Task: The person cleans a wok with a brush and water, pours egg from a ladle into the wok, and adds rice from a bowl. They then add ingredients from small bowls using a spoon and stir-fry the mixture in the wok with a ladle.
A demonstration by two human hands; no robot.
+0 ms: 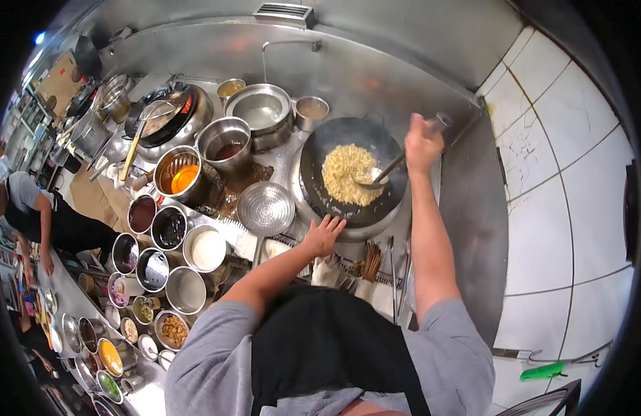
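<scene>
My right hand (423,144) is closed round the handle of a ladle (391,166), raised at the right of the wok. The ladle's bowl rests in a heap of yellow fried rice or a similar grainy food (345,173). That food lies in a dark wok (317,149) on the burner. My left hand (324,234) is at the wok's near rim, fingers spread; whether it presses on the rim is hard to tell. A white cloth (326,272) lies just below this hand. To its left is a perforated strainer (266,208).
Left of the wok stand metal pots (225,142) and several sauce containers (205,248). A second wok (169,118) holds a wire skimmer. A bundle of thin sticks (371,260) stands at the near edge. Another person (39,208) is at the far left. A tiled wall (542,208) bounds the right.
</scene>
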